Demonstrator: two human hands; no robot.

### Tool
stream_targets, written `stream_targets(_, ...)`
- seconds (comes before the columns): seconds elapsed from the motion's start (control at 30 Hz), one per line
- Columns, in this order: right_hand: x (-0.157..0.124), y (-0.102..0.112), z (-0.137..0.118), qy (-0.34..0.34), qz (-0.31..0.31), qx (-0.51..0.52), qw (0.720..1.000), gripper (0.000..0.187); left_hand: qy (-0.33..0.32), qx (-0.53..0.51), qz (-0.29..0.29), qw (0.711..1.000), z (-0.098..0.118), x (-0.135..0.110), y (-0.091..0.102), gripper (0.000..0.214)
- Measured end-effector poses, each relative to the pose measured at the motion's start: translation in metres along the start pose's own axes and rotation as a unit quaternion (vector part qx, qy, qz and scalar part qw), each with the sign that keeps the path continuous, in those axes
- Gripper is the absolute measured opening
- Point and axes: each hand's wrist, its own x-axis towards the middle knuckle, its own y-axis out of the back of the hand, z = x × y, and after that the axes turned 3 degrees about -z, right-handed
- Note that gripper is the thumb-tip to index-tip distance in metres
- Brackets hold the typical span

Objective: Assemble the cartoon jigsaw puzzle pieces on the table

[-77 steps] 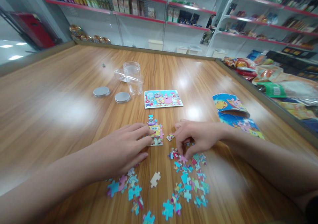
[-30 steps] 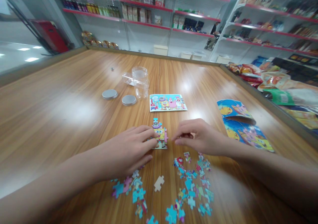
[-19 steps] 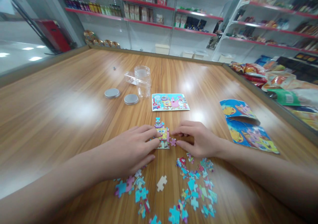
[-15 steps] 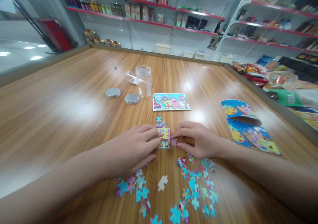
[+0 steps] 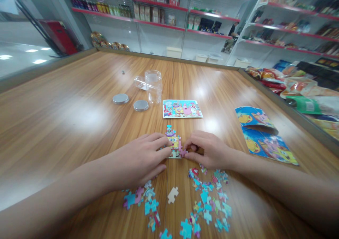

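A partly joined jigsaw puzzle with a yellow cartoon face lies on the wooden table before me. My left hand rests flat over its left side, fingers spread, hiding part of it. At the puzzle's lower right edge sits a pink puzzle piece, touching the joined part; whether it is locked in I cannot tell. My right hand has thumb and forefinger closed at that piece. Loose puzzle pieces lie scattered nearer to me, with one blank side up. Behind the puzzle is a picture card.
Clear plastic jars, one upright and one on its side, stand beyond the left hand near silver lids. A curled blue printed sheet lies at right. Packaged goods border the table's right edge, and shelves stand behind.
My right hand has moved the pink piece slightly left and down against the joined puzzle. The left hand has stayed in place.
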Motion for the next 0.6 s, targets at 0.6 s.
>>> stream_targets(0.6,0.0006,-0.0027,0.0058,-0.009,0.035,-0.025,0.999,0.014,0.003,0.001,0.001,1.0,0.0008,-0.0009,0.0004,0.009)
